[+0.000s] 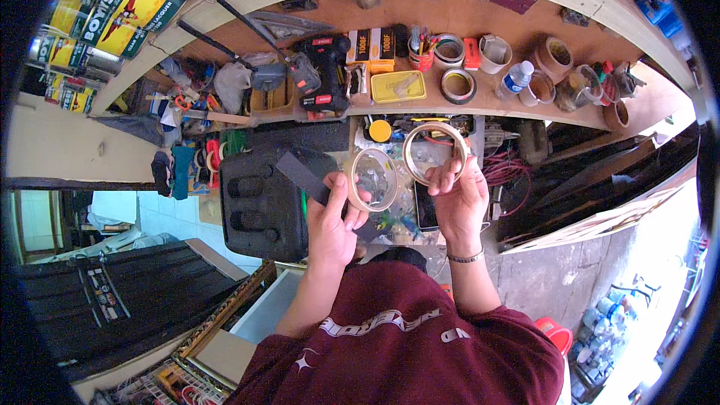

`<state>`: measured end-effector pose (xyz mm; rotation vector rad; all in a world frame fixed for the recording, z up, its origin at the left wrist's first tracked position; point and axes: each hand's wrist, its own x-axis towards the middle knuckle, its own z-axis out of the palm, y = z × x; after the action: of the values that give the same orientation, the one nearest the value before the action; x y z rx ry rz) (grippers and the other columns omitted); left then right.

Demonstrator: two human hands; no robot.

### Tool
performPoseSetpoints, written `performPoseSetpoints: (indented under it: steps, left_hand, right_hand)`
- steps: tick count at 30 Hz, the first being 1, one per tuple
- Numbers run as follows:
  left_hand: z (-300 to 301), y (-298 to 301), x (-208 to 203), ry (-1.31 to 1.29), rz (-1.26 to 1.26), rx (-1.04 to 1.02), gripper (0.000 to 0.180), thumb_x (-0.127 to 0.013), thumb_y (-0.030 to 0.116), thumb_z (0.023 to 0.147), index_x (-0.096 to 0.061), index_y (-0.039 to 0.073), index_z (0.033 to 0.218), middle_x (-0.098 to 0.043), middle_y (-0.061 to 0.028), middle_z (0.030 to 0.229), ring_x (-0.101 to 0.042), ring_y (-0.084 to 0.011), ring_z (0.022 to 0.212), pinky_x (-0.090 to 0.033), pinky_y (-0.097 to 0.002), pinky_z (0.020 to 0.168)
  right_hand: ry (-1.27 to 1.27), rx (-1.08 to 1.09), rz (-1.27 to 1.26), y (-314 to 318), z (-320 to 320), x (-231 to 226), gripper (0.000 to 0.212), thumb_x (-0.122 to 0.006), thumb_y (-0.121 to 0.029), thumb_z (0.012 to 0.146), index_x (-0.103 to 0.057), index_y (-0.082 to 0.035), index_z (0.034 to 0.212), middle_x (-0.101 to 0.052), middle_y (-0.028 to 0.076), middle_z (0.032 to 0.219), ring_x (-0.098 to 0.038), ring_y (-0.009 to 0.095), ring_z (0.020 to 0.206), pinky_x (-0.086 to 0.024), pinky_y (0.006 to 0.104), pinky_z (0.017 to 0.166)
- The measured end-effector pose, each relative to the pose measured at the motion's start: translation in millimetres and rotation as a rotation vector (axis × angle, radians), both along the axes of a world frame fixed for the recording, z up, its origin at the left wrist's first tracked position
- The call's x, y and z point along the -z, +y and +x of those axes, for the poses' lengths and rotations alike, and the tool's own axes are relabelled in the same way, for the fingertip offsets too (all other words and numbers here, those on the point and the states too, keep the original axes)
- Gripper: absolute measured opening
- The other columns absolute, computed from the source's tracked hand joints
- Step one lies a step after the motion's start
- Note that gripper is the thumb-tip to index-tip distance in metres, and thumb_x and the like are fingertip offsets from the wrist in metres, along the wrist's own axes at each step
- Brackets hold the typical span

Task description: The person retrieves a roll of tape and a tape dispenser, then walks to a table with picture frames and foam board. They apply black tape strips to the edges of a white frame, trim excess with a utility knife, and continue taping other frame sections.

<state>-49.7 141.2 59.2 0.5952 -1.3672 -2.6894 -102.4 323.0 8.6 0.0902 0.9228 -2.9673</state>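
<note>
Bench [450,11] crowded: black case [262,202] at left under the hands, cordless drill [326,67], yellow tray [398,86], water bottle [516,77], spare tape roll [458,85]. Left hand [334,217] grips a tape roll [373,178] plus a dark strip [304,176]. Right hand [459,199] grips a second tape ring [433,151], just beside the first.

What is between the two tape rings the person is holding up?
Nothing solid. In the head view, the left ring and the right ring sit side by side with a narrow gap; through it only the cluttered workbench behind shows.
</note>
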Motion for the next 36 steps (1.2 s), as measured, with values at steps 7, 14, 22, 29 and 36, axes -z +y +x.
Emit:
performPoseSetpoints:
  steps: [7,14,22,29,36]
  left_hand:
    - [7,-3,4,-0.025,0.049,-0.036,0.024,-0.055,0.028,0.109,-0.062,0.006,0.109,-0.066,-0.0063,0.080,-0.039,-0.0052,0.048,-0.033,-0.0243,0.051]
    - [7,-5,8,-0.021,0.125,-0.023,0.027,-0.053,0.029,0.110,-0.066,0.005,0.110,-0.064,-0.0031,0.078,-0.038,-0.0050,0.050,-0.033,-0.0239,0.052]
    - [8,-3,8,-0.056,0.094,-0.024,0.027,-0.053,0.029,0.109,-0.065,0.005,0.114,-0.062,-0.0014,0.081,-0.037,-0.0045,0.051,-0.032,-0.0232,0.053]
    - [8,-6,10,-0.083,-0.032,-0.106,0.032,-0.054,0.026,0.108,-0.060,0.002,0.128,-0.070,-0.0157,0.123,-0.038,-0.0049,0.052,-0.034,-0.0231,0.053]
    - [56,-45,1,-0.012,-0.005,-0.011,0.025,-0.051,0.024,0.109,-0.062,0.002,0.118,-0.069,-0.0148,0.100,-0.038,-0.0054,0.049,-0.035,-0.0237,0.050]
  right_hand:
    - [-0.058,-0.098,-0.261,9,-4,-10,0.033,-0.042,-0.036,0.112,-0.057,-0.011,0.097,-0.046,-0.001,0.062,-0.051,0.018,0.058,-0.048,0.0385,0.080]
    - [0.323,-0.028,0.301,20,3,-9,0.033,-0.066,-0.038,0.101,-0.053,-0.008,0.108,-0.072,0.013,0.088,-0.070,0.023,0.075,-0.049,0.0430,0.098]
    - [1.095,0.074,1.533,13,16,-7,0.023,-0.075,-0.010,0.076,-0.067,-0.015,0.097,-0.070,-0.002,0.099,-0.069,0.018,0.089,-0.043,0.0434,0.097]
    - [0.903,0.414,1.878,26,-50,53,0.018,-0.072,-0.003,0.078,-0.068,-0.011,0.094,-0.063,0.006,0.083,-0.063,0.028,0.082,-0.042,0.0436,0.078]
    - [0.521,0.485,2.141,69,-263,158,0.028,-0.061,-0.006,0.085,-0.071,-0.006,0.111,-0.072,0.014,0.111,-0.065,0.035,0.112,-0.042,0.0495,0.108]
